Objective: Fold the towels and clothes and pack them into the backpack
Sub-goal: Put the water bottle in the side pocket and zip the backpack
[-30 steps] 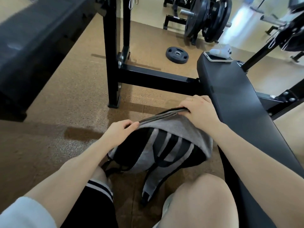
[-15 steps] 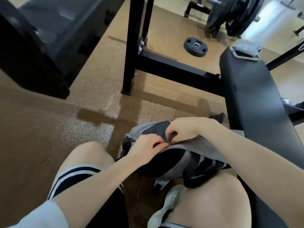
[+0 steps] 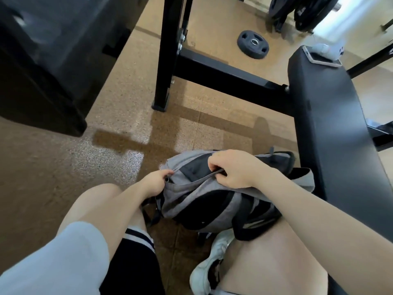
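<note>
I see the grey and black backpack [image 3: 212, 199] on the floor [image 3: 63, 167] between my knees, against the near edge of the black bench [image 3: 331, 128], where a second ago both hands met mid-seam. Now my right hand [image 3: 231, 169] pinches the seam near the top and my left hand [image 3: 156, 183], fingers closed on the zip pull, sits at the bag's left corner, so I judge packing nearly done

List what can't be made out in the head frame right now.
- Backpack contents: head view, hidden by its grey fabric and the right hand.
- Zipper pull: head view, hidden under the left hand fingers.
- Towels and clothes: head view, none visible; whether they are packed cannot be told.
- White item on the phone: head view, blurred and overexposed at the bench end.
</note>
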Tool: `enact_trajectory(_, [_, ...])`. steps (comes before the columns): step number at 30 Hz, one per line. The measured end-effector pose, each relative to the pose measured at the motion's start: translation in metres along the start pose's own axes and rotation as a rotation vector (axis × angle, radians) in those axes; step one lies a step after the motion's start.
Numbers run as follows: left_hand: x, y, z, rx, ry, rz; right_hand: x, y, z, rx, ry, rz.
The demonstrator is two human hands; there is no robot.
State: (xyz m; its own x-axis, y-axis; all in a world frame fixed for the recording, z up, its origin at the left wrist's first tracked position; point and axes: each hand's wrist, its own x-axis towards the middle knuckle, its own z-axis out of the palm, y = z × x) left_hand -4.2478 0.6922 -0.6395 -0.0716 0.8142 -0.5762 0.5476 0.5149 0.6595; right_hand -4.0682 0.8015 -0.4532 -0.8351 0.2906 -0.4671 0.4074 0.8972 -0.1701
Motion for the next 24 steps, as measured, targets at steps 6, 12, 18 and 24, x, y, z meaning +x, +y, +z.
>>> enact_trajectory(6, [0.012, -0.004, -0.001, 0.191, -0.019, 0.036, 0.003, -0.001, 0.010, 0.000, 0.139, -0.060])
enact_trajectory(12, [0.016, -0.010, -0.006, 0.146, 0.015, 0.044, 0.002, 0.001, 0.011, 0.013, 0.140, -0.040])
enact_trajectory(18, [0.011, -0.022, -0.007, 0.164, -0.009, 0.110, 0.004, 0.004, 0.013, 0.027, 0.119, -0.022])
enact_trajectory(24, [0.014, -0.011, -0.011, 0.487, -0.023, 0.130, 0.003, 0.002, 0.007, 0.006, 0.098, -0.026])
